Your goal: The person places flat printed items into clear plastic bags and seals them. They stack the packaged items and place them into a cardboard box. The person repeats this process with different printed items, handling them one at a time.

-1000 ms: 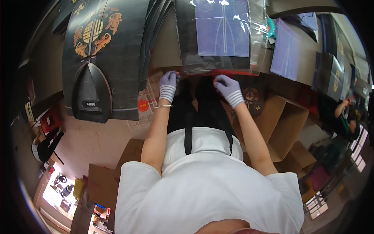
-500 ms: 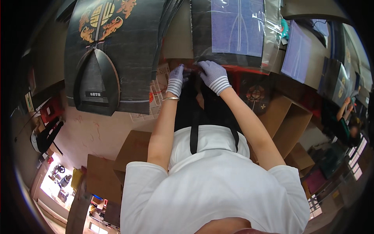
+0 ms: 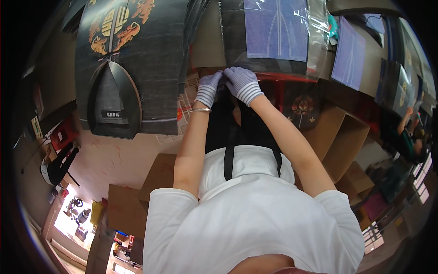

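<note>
My left hand [image 3: 208, 88], in a lavender glove with a striped cuff, is at the table's near edge. Its fingers are bent and closed beside my right hand [image 3: 243, 85], gloved the same way. The right fingers curl together, almost touching the left ones; what they pinch, if anything, is hidden. Just beyond the right hand lies a black sheet [image 3: 234, 43] in clear plastic, topped by a blue-violet printed sheet [image 3: 275, 29]. To the left, a stack of black garment-shaped panels [image 3: 155, 68] with gold and orange print overhangs the edge.
Open cardboard boxes [image 3: 340, 144] stand at my right, and another box [image 3: 125, 208] is behind at left. Beneath the table edge is a red rim [image 3: 285, 78]. A second blue-violet sheet [image 3: 349, 55] lies farther right. Another person [image 3: 406, 132] works at far right.
My hands have drawn together, the right one moving left and slightly away from me. The right fingers have curled in toward the left hand.
</note>
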